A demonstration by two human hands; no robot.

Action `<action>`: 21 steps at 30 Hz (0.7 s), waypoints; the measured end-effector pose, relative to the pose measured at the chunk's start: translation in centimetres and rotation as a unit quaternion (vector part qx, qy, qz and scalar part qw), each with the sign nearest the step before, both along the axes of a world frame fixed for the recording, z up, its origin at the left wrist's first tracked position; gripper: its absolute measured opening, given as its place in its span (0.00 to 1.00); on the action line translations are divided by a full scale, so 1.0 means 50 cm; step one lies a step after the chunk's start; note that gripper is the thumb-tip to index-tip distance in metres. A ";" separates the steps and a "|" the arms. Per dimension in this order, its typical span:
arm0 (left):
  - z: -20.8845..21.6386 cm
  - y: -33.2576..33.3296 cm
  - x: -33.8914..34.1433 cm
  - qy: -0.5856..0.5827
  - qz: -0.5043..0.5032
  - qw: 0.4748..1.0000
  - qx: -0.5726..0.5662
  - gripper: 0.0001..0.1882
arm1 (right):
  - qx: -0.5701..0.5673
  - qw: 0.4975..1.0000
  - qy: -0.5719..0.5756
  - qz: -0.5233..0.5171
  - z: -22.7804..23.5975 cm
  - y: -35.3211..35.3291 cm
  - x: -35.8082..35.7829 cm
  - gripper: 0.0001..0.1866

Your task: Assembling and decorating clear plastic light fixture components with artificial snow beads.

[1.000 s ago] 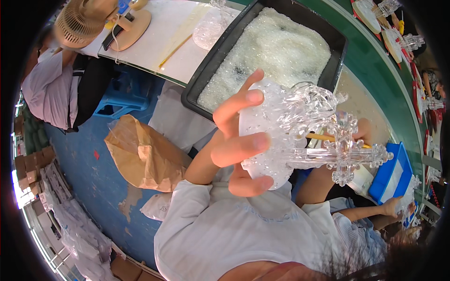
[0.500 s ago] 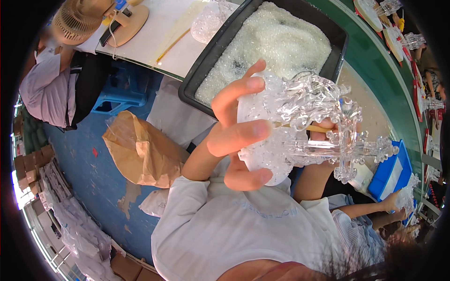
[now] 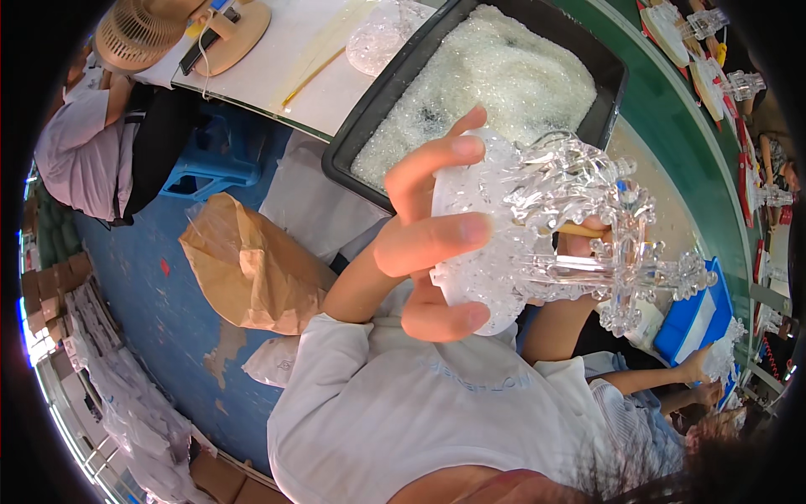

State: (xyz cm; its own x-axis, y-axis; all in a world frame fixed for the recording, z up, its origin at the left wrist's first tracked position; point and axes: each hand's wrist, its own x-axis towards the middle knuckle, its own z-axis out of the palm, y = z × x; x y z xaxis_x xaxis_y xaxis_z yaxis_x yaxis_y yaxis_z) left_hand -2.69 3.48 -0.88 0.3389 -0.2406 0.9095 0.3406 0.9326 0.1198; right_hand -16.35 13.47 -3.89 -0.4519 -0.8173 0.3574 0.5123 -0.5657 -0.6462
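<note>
In front of my chest I hold a clear plastic figurine with a cross (image 3: 537, 227), tipped on its side. Its rounded base, coated in clear granules, points left, and the cross points right. The fingers of my left hand (image 3: 432, 239) are wrapped round this base. Behind the figurine, my right hand (image 3: 579, 242) is partly hidden, its fingers closed on a thin tan stick (image 3: 581, 229). The stick's tip is out of sight behind the clear plastic. Just beyond my hands stands a black tray (image 3: 357, 143) of glittering clear granules (image 3: 512, 71).
Another clear piece (image 3: 374, 46) and a thin yellowish stick (image 3: 315, 74) lie on the white table by a beige fan (image 3: 138, 38). A brown paper bag (image 3: 252, 269) stands at my left. Co-workers sit left and right; a blue bin (image 3: 697, 315) is at right.
The figurine and my left hand have shifted very slightly to the right. My right hand stays behind the figurine with the stick.
</note>
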 end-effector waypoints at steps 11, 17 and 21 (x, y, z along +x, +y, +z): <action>0.000 -0.020 -0.004 0.015 0.031 0.998 -0.057 0.27 | -0.021 1.000 -0.021 0.008 0.005 0.002 0.005 0.11; -0.003 -0.013 0.009 -0.023 -0.007 0.999 -0.036 0.16 | 0.009 0.999 -0.033 -0.008 -0.007 0.006 -0.015 0.11; -0.005 -0.011 0.001 -0.002 -0.001 1.000 -0.020 0.15 | 0.023 0.994 -0.081 0.062 0.009 0.008 -0.008 0.11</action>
State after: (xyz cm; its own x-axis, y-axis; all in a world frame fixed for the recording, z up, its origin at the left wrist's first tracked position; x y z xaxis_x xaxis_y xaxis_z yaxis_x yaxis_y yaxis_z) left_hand -2.62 2.93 -1.15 0.3355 -0.2043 0.9196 0.3430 0.9357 0.0827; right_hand -16.74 13.86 -3.43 -0.3955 -0.8839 0.2495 0.6762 -0.4640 -0.5722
